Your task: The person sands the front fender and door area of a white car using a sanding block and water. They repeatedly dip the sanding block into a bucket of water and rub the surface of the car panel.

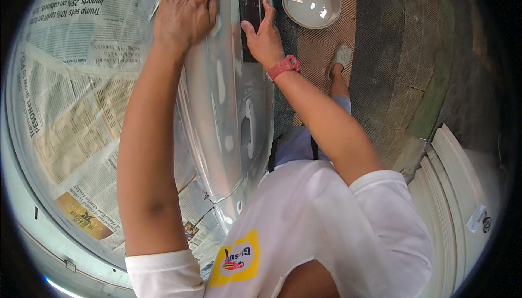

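My left hand [186,5] lies flat and open on the silver car door [228,108], beside the newspaper-masked window [81,91]; my right hand [265,37] grips a dark sanding block [250,4] against the panel. Farther off, a water-filled bowl [311,2] sits on the floor.

Sheets of newspaper [81,97] cover the glass across the left half of the frame, taped edge to edge. At upper centre, a shallow round white bowl [311,2] holding water sits on the patterned paved ground [391,53]. A pale sandal [341,56] shows just below it. White panel edges [462,189] curve along the lower right.
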`<state>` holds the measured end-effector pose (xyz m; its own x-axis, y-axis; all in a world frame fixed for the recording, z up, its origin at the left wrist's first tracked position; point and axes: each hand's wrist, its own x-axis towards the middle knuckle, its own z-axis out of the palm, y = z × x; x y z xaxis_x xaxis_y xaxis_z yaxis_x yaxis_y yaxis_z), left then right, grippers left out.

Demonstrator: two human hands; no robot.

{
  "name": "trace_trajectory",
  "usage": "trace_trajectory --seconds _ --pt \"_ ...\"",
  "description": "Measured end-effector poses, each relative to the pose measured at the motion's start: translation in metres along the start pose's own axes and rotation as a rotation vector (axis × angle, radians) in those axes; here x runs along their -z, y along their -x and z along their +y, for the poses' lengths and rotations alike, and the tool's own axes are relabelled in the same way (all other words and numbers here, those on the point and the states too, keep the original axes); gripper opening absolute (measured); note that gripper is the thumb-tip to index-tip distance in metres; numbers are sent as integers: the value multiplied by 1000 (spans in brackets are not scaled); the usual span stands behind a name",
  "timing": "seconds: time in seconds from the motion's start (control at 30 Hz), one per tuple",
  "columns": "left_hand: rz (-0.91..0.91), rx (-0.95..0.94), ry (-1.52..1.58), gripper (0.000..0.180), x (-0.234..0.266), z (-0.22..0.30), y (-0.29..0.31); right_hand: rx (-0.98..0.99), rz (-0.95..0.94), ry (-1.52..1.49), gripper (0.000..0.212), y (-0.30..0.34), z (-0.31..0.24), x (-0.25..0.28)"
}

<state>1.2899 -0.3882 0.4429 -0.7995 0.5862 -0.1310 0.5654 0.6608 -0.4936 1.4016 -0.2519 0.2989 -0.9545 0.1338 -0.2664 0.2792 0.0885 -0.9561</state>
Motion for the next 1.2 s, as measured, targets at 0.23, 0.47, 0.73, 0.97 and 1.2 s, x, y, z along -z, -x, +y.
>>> trace_trajectory --seconds 0.23,0.47,0.73,0.97,1.2 --pt "0 -2 -25 60 -6 -4 1 34 10 -98 73 -8 -2 -1" --pt "18 -2 18 60 -9 -8 7 125 66 -33 68 77 -6 -15" --pt "6 8 -13 60 -12 -5 6 85 57 -16 68 49 -8 -11" --pt "-19 -8 -34 60 -4 -3 -3 123 155 74 68 5 -4 -13" --pt "-14 7 0 61 -7 -6 6 123 105 56 69 58 -15 -18"
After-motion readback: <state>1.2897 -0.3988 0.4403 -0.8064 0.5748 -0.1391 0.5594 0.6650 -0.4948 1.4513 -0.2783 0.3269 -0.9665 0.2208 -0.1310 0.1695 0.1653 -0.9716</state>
